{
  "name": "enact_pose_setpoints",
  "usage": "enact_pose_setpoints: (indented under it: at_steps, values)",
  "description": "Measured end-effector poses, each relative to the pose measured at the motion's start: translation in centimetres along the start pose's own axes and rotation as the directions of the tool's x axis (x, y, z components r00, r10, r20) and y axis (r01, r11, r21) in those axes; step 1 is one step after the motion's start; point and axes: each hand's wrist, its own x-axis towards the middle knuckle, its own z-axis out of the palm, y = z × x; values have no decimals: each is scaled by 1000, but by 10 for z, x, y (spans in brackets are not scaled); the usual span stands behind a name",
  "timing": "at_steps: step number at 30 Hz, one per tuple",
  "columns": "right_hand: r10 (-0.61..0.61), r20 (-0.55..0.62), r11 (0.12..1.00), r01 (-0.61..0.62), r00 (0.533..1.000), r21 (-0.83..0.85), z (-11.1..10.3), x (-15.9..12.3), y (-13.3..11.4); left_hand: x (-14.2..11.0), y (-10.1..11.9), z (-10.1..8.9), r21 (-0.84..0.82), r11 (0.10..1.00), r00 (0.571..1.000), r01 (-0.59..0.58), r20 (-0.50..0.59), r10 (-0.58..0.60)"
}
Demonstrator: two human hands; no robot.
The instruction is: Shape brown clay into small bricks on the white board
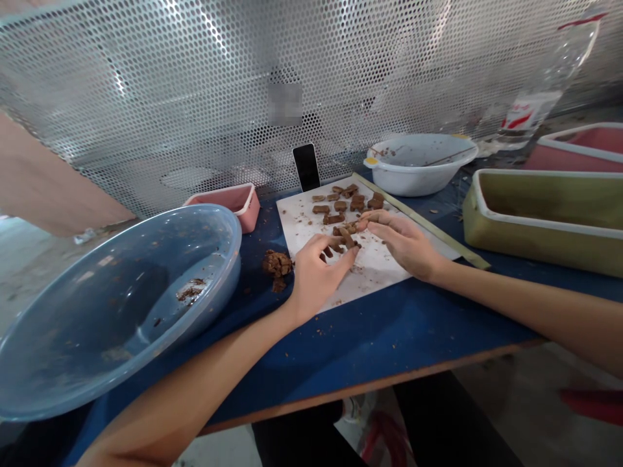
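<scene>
My left hand (pixel 318 269) is curled over a white sheet (pixel 296 224), thumb and fingers closed around a small brown clay-like piece (pixel 346 238). Close beside it, my right hand (pixel 402 241) has its fingertips drawn together near the same piece; whether they grip anything is hard to make out. Several shaped brown pieces (pixel 341 206) lie in rough rows on the far part of the sheet. A larger crumbly brown lump (pixel 277 263) rests on the blue table left of my left hand. Brown crumbs are scattered over the sheet.
A big blue basin (pixel 224 259) with brown residue stands at left, a pink box (pixel 250 207) behind it. A phone (pixel 306 167) leans against the perforated metal panel (pixel 195 78). At right are a white basin (pixel 413 178), green trough (pixel 535 237), plastic bottle (pixel 535 107) and flat strip (pixel 423 224).
</scene>
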Motion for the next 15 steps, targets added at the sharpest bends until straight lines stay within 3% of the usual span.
enact_pose_setpoints:
  at_steps: [5,9,15]
  values:
    - [-166,-55,967,152,985,-207,-12,0,-13,7,-1,-7,95,994,998,-56,18,54]
    - [-308,90,872,319,947,-371,-26,1,-23,15,1,-13,162,977,986,-136,115,118]
    - [-304,232,806,379,924,-454,-40,6,-23,26,3,-22,237,955,952,-178,289,105]
